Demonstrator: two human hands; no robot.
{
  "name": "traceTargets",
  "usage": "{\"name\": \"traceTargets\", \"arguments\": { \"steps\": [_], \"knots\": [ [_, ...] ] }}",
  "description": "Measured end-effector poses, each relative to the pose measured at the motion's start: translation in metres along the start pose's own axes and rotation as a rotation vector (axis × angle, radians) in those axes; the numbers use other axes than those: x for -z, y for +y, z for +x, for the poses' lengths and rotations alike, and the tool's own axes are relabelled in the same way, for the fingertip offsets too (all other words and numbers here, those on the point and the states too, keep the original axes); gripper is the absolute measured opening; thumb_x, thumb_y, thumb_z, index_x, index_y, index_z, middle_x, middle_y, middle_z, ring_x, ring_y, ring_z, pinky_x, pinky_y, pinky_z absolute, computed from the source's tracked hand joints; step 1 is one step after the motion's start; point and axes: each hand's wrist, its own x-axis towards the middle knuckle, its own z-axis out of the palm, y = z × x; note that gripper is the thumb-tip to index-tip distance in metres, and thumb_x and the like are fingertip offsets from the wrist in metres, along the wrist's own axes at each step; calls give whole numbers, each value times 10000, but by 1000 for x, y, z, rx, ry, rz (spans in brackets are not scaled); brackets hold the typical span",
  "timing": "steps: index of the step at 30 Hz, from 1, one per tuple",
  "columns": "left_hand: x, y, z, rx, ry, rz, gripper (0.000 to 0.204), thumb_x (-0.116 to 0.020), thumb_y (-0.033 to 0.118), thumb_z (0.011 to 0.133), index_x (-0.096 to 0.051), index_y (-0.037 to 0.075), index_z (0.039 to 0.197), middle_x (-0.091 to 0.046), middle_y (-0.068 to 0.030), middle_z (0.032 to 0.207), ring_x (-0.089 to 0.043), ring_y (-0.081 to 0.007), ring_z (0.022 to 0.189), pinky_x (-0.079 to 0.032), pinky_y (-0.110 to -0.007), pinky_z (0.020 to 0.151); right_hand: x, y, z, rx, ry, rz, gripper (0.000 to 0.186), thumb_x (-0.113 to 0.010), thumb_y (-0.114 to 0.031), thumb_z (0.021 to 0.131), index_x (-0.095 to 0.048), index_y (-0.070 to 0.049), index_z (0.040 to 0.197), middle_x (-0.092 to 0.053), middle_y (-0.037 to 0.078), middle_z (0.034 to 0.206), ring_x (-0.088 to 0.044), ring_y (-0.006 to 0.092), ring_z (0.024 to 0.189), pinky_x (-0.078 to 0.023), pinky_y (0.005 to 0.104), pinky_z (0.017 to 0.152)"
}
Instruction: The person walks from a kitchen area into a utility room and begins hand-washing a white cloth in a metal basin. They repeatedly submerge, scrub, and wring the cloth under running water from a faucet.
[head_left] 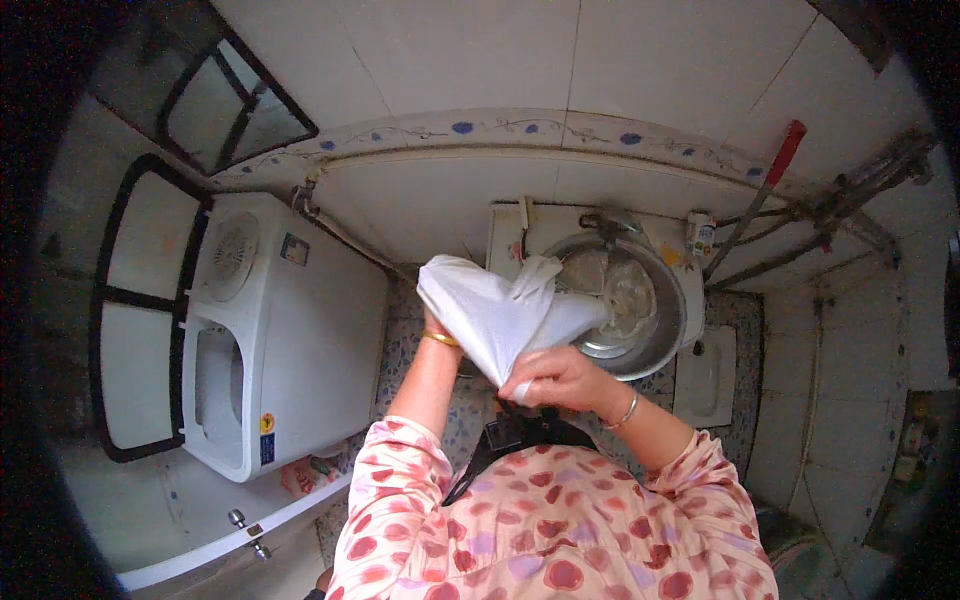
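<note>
A white cloth, perhaps a garment, is held up in front of me and hangs in folds. Its right part reaches over the rim of a large metal basin. My left hand, below a gold bangle, goes behind or inside the cloth's left part, so its fingers are hidden. At the cloth's lower corner, my right hand is closed on the fabric, with a silver bangle on that wrist. Inside the basin lies pale, wet-looking material, cloth or plastic, which I cannot make out.
A tap is above the basin's far side. A small white package stands at its right, near a red-handled tool leaning on the wall. Right and below is a white squat toilet. A white washing machine stands left with its lid raised.
</note>
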Motion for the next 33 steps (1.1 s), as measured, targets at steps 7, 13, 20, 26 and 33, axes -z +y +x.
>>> {"name": "traceTargets", "arguments": {
  "steps": [7,13,20,26,33],
  "knots": [
    [-144,42,13,-615,-253,2165,267,-577,295,682,-574,104,870,-586,-87,855,-548,-239,837,-425,-341,763,22,57,-30,-286,-18,-455,242,-558,-178,817,-598,-55,1022,-611,77,922,-572,169,856,-445,273,781],
    [-166,50,14,-604,-250,1830,277,-602,281,659,-584,107,873,-604,-55,847,-559,-213,798,-430,-308,747,74,67,13,-65,668,-596,340,-556,-180,780,-543,-58,1097,-561,115,1055,-560,276,921,-447,359,804],
    [-174,71,3,-367,-302,1828,336,-621,193,744,-546,35,1031,-601,-72,998,-541,-187,933,-388,-308,889,92,103,21,-147,306,-841,353,-556,-182,778,-536,-64,1110,-536,136,1096,-581,292,837,-460,354,760],
    [-126,63,-9,-264,-22,1417,378,-574,275,771,-516,75,1087,-564,-66,1071,-503,-194,1002,-355,-317,924,78,92,22,-346,439,-217,351,-565,-184,769,-537,-63,1098,-540,148,1041,-580,289,813,-468,341,749],
    [-127,59,-10,-202,14,1224,391,-568,267,784,-492,63,1109,-564,-76,1061,-502,-195,1008,-349,-317,938,74,117,26,-216,414,-800,344,-602,-145,723,-556,-49,1050,-524,144,969,-569,261,808,-459,326,747]
  ]
}}
